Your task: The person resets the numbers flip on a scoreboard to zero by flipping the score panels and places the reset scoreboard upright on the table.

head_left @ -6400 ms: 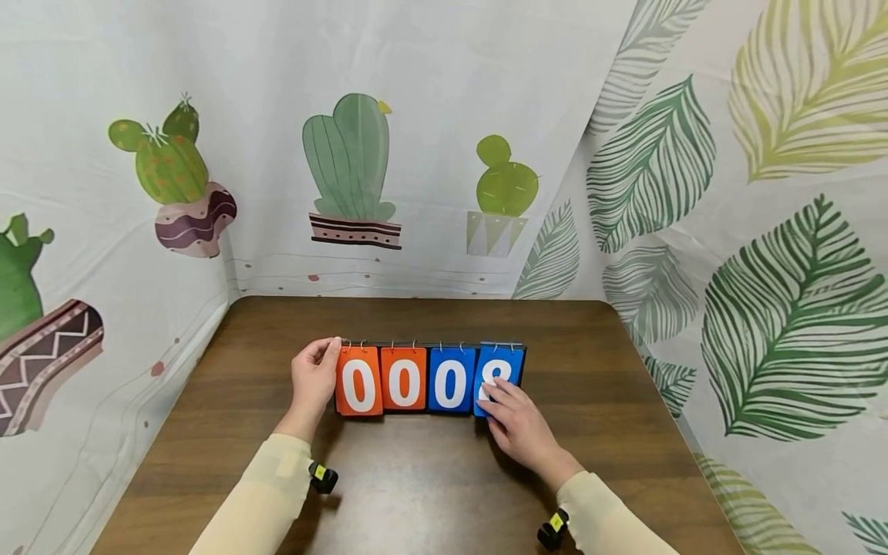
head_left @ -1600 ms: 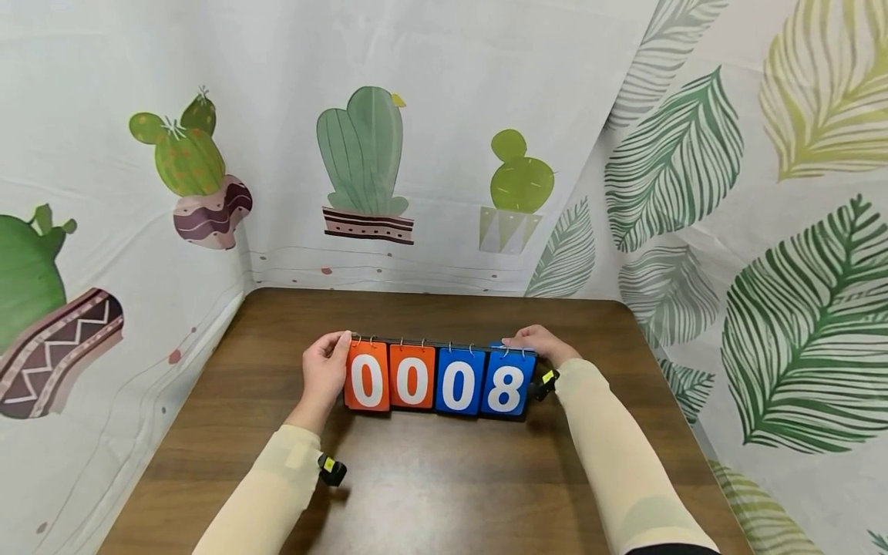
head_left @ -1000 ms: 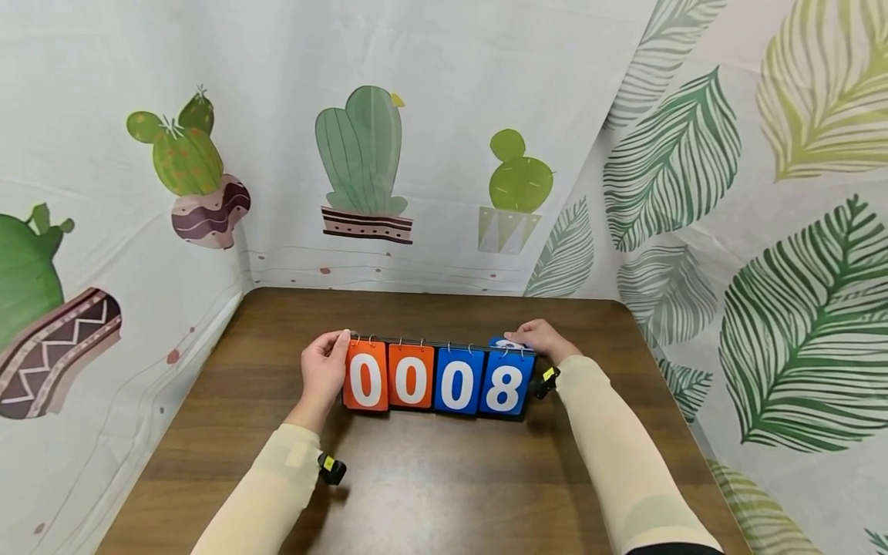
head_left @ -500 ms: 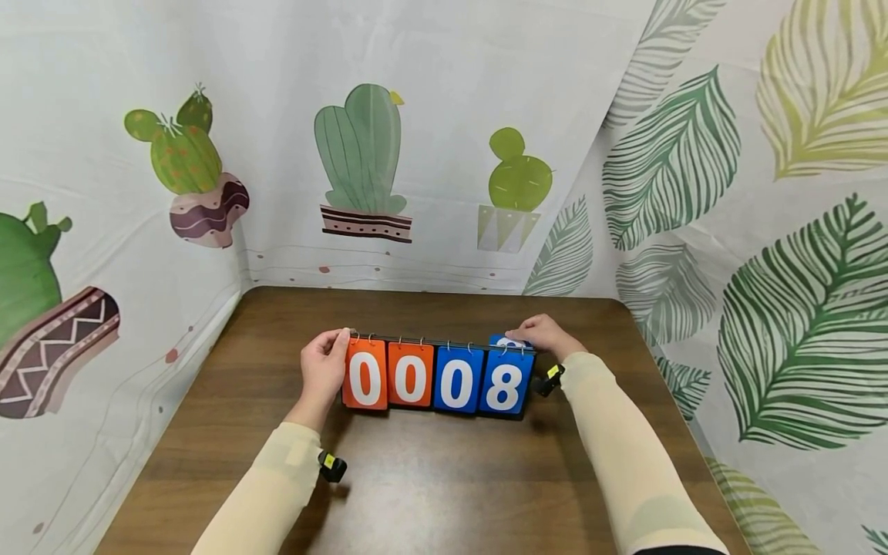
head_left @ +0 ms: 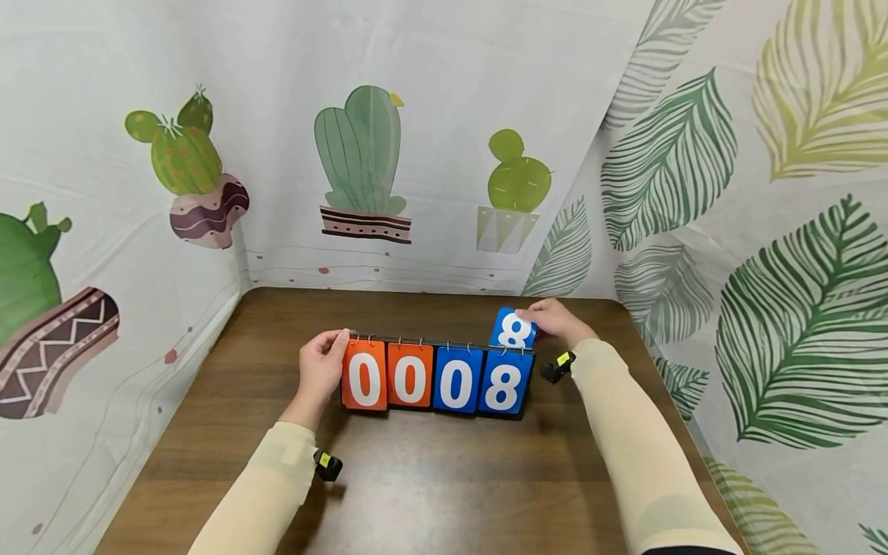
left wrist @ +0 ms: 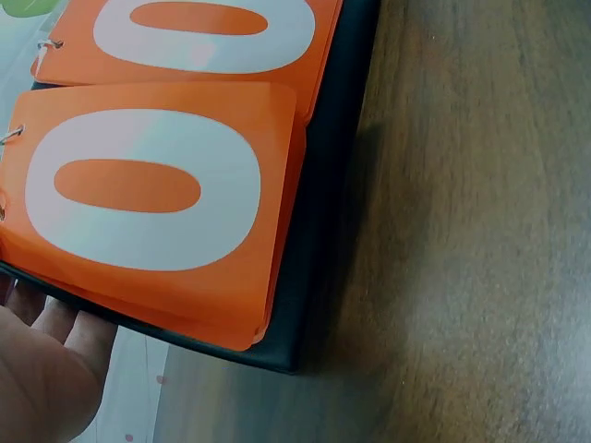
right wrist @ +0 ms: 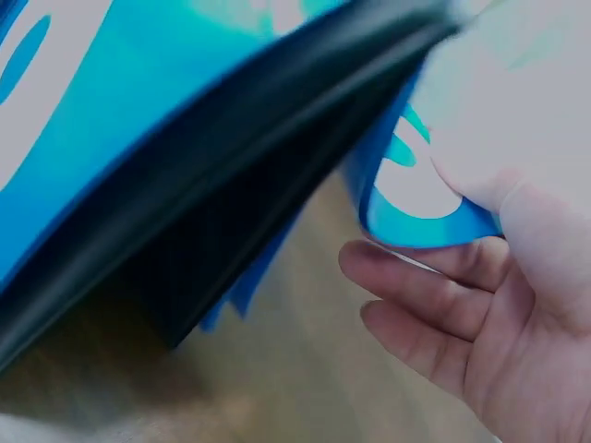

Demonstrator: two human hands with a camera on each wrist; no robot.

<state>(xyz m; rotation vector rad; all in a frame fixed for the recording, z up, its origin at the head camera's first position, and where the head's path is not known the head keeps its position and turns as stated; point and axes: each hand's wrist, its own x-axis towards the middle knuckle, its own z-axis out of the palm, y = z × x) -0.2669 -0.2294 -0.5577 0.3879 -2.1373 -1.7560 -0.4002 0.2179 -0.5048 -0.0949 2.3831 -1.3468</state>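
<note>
A flip scoreboard (head_left: 411,375) stands tilted on the brown table, showing two orange 0 cards, a blue 0 and a blue 8 (head_left: 503,388). At its upper left corner, my left hand (head_left: 321,371) grips the board, thumb in front. The left wrist view shows that hand's fingers (left wrist: 90,346) behind the black backing. Beyond the top edge at the right end, my right hand (head_left: 555,321) pinches a blue number card (head_left: 513,330) bearing an 8. In the right wrist view this card (right wrist: 425,226) bends between thumb and fingers, behind the black stand (right wrist: 212,166).
The brown wooden table (head_left: 416,493) extends around the scoreboard. Behind it hangs a white cloth (head_left: 444,100) printed with cacti, and a leaf-patterned cloth (head_left: 784,324) closes off the right side. A black camera (head_left: 557,367) is strapped to each wrist.
My right hand has gone from the front of the 8 card to behind the top edge. Lately it has raised the blue card there into fuller view. The left hand keeps its grip.
</note>
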